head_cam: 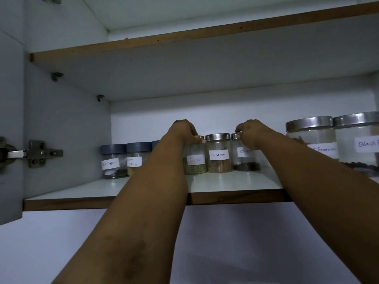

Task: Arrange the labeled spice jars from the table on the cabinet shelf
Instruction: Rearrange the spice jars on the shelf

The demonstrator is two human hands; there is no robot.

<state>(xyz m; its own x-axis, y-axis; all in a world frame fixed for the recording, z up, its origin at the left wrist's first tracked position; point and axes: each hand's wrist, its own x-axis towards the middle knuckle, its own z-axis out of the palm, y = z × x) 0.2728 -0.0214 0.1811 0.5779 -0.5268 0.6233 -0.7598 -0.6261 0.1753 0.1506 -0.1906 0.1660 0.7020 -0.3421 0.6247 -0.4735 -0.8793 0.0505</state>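
Small glass spice jars stand in a row on the white cabinet shelf point(225, 183). My left hand point(182, 130) grips the steel lid of the Fennel jar point(194, 163). My right hand point(250, 133) grips the lid of the Cloves jar point(245, 160). Between them stands the Cinnamon jar point(218, 153), untouched. Left of my left arm are two grey-lidded jars, Black Pepper point(111, 161) and Masala point(136, 158); a third grey lid point(155, 144) is mostly hidden behind my forearm.
Two large steel-lidded jars stand at the right end of the shelf: a large Cinnamon jar point(313, 140) and a large Black Pepper jar point(359, 142). An upper shelf point(184, 41) hangs above. The open door's hinge point(30, 153) is at left.
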